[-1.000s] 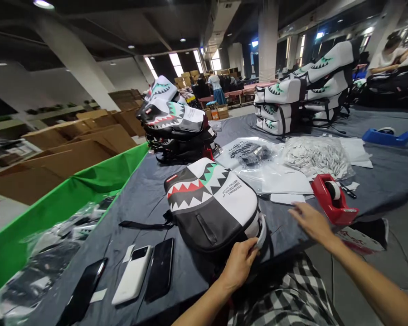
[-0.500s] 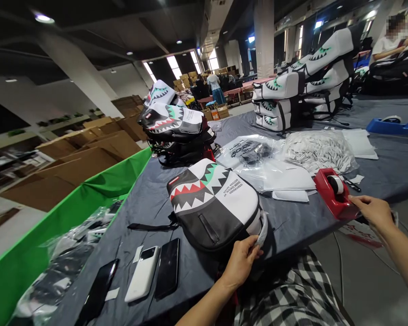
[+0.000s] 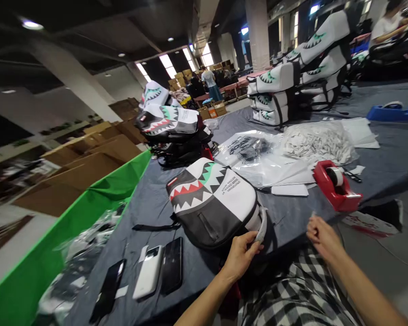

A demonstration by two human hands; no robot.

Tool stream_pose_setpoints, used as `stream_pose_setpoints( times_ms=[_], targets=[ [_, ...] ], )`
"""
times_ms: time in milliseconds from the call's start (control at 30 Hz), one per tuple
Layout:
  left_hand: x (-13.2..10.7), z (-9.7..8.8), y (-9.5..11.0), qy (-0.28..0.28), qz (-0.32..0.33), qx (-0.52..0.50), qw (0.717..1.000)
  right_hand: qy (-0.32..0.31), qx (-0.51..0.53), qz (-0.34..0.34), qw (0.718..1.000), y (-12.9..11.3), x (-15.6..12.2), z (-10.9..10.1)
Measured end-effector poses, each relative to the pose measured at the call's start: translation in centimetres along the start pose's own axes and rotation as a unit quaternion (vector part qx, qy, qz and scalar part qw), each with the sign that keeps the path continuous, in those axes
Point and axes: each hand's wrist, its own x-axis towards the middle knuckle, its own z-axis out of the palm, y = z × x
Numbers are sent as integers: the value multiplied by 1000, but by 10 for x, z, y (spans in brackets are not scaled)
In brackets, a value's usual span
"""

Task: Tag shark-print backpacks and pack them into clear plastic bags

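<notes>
A black and white backpack (image 3: 215, 199) with a shark-mouth print lies on the grey table (image 3: 387, 158) in front of me. My left hand (image 3: 240, 254) pinches the grey handle loop (image 3: 261, 225) at the bag's near end. My right hand (image 3: 321, 236) hovers at the table's near edge to the right of the bag, fingers curled together on something small I cannot make out. A red tape dispenser (image 3: 337, 186) stands just beyond that hand.
Three phones (image 3: 149, 271) lie at the near left. A green bin (image 3: 88, 203) of plastic bags runs along the left edge. Stacked shark backpacks (image 3: 172, 124), more white ones (image 3: 292, 86), clear bags (image 3: 258, 154), white tags (image 3: 314, 142) and a blue dispenser (image 3: 392, 111) lie farther back.
My right hand went from beside the bag out to the red tape dispenser, then came back toward me with its fingers pinched. My left hand stayed on the bag's handle.
</notes>
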Motion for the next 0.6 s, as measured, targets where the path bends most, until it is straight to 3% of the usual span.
stream_pose_setpoints(
  times_ms=[100,200,433,600],
  targets=[
    [-1,1,11,7,13,28,1000,-153,23,59,986,35,-45,46],
    [-2,3,18,18,4,20,1000,-260,26,61,963,55,-70,70],
    [-2,11,7,82,6,91,992,-257,-38,5,966,63,-62,83],
    [1,11,-3,80,20,68,994,-274,-61,17,960,70,-62,80]
  ],
)
